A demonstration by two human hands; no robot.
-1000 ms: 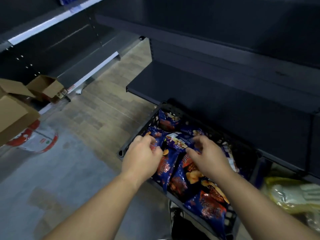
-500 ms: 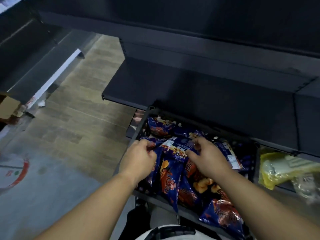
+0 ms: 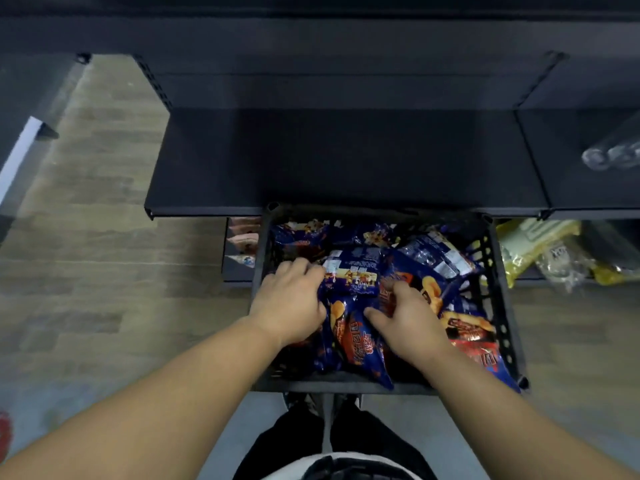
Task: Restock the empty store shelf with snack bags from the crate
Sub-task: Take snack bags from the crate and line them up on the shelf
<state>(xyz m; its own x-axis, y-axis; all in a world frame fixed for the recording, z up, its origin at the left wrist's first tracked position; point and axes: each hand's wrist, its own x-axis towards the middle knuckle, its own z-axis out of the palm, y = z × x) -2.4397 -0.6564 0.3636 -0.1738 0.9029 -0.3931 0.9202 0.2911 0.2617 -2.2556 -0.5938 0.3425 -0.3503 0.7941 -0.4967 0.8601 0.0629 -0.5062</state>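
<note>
Both hands, left hand (image 3: pixel 289 299) and right hand (image 3: pixel 407 320), now grip blue crinkly snack bags (image 3: pixel 349 289) (deeper in the black plastic crate (image 3: pixel 498 306) than before), dark empty shelf (image 3: pixel 346 161) just beyond them.

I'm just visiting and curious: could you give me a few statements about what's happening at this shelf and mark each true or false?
1. Both hands are down in the black crate among blue snack bags. True.
2. The dark shelf right above the crate is already full of bags. False: its surface shows no snack bags on it.
3. The left hand and right hand both grip bags. True.
4. The crate is nearly empty. False: many blue bags fill it.
5. Yellow packages lie to the right of the crate. True.
</note>
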